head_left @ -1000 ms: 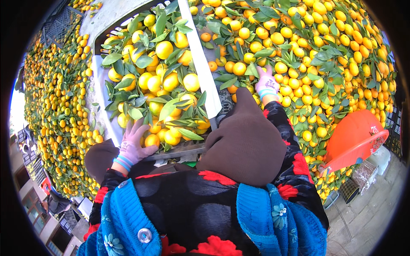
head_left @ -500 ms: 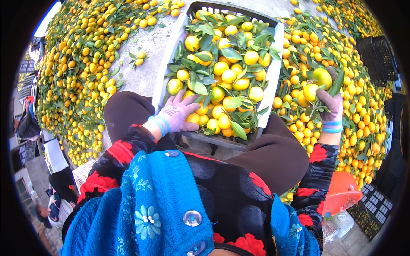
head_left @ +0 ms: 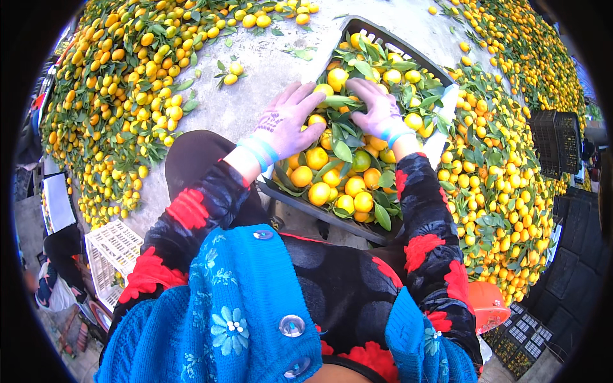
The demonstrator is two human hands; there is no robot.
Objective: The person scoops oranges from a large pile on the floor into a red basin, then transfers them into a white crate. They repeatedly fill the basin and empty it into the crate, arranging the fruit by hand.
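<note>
A dark crate with pale lining along its sides [head_left: 322, 216] stands between my knees, heaped with yellow-orange mandarins [head_left: 354, 186] and green leaves. My left hand [head_left: 287, 122], in a pale purple glove, reaches over the crate's left edge with its fingers stretched out against the fruit. On top of the heap rests my right hand [head_left: 379, 115], gloved alike, fingers apart and palm down by some leaves. Neither hand shows a fruit in its grasp. A greenish mandarin [head_left: 361, 161] lies among the others below the right hand.
Large heaps of mandarins lie at left [head_left: 121, 83] and right [head_left: 491, 191] on concrete. A small leafy cluster [head_left: 231, 75] sits left of the crate. Black crates [head_left: 554, 143] stand far right, a red-orange container [head_left: 488, 305] lower right, a white basket [head_left: 108, 255] lower left.
My right hand has come from the right heap, where it held mandarins, onto the crate's fruit, and is now open. My left hand has moved up along the crate's left edge. The view has shifted.
</note>
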